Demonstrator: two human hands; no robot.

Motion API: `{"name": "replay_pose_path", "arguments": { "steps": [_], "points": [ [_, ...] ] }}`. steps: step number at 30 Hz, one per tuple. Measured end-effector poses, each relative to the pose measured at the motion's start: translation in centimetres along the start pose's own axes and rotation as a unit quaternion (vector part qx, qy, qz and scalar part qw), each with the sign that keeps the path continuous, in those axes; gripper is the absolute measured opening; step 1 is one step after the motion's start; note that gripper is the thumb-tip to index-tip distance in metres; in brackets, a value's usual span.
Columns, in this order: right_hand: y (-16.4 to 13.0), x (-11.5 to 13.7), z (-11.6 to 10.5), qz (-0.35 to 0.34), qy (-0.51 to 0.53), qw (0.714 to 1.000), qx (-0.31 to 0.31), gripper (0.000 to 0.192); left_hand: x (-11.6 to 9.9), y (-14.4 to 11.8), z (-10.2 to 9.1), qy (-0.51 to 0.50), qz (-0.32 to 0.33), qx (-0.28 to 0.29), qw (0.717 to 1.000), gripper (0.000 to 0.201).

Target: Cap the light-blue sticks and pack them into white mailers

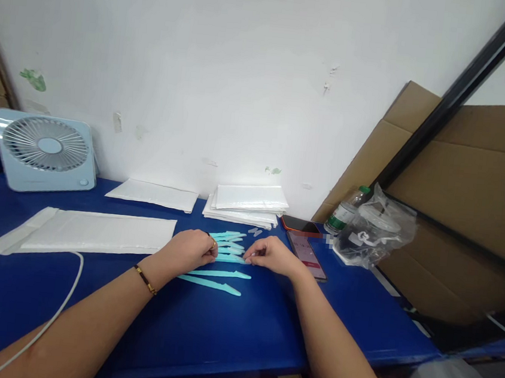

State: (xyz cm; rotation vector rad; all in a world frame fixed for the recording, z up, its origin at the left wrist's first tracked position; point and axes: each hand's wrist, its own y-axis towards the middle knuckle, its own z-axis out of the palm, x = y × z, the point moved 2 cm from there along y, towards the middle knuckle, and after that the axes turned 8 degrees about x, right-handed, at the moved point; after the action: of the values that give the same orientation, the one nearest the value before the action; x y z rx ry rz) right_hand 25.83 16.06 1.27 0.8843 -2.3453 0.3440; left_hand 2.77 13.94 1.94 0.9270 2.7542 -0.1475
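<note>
Several turquoise eyebrow razors lie in a row on the blue table, their tips pointing right. My left hand is closed in a pinch over the handle side of one razor in the row. At that razor's tip, the thumb and fingers of my right hand are pinched together. Two more razors lie nearer to me, their left ends partly hidden by my left hand. Small clear pieces, perhaps blade caps, rest just beyond the row.
White padded envelopes form a stack by the wall; another envelope and a longer one lie left. A fan stands far left. Right are phones, a bottle and a bagged cup. A white cable crosses my left forearm.
</note>
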Motion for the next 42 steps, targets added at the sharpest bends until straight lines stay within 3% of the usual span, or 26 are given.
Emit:
{"name": "replay_pose_path", "arguments": {
  "steps": [3,6,9,13,19,22,33,42],
  "points": [
    [0.5,-1.6,-0.9,0.014,-0.06,0.988,-0.14,0.02,-0.3,-0.4,-0.6,-0.019,-0.007,-0.038,0.999,0.022],
    [1.1,-3.1,-1.6,0.024,-0.133,0.972,-0.192,0.025,-0.8,-0.7,-0.7,-0.066,0.037,0.02,0.997,0.023],
    [1.4,-3.9,-1.6,0.044,-0.152,0.975,-0.159,0.019,-0.9,-0.7,-0.3,-0.089,0.053,0.079,0.991,0.017],
    [0.6,-3.5,-1.9,0.076,-0.106,0.984,-0.122,0.014,-0.6,-0.4,0.2,-0.078,0.046,0.057,0.994,0.011],
    [-1.4,-2.2,-1.7,0.086,0.051,0.994,0.049,0.021,-0.2,-0.3,0.7,-0.145,-0.011,0.074,0.987,0.015],
    [-1.4,-1.4,-1.2,0.065,0.075,0.991,0.094,0.022,-0.2,-0.4,0.8,-0.165,-0.036,0.082,0.982,0.015],
    [-1.0,-0.4,-0.2,0.034,0.114,0.983,0.137,0.024,-0.8,-0.9,0.2,-0.143,-0.079,0.061,0.985,0.012],
    [-0.7,0.2,0.2,0.03,0.143,0.98,0.132,0.024,-0.8,-0.8,0.4,-0.133,-0.09,0.05,0.986,0.011]
  ]
}}
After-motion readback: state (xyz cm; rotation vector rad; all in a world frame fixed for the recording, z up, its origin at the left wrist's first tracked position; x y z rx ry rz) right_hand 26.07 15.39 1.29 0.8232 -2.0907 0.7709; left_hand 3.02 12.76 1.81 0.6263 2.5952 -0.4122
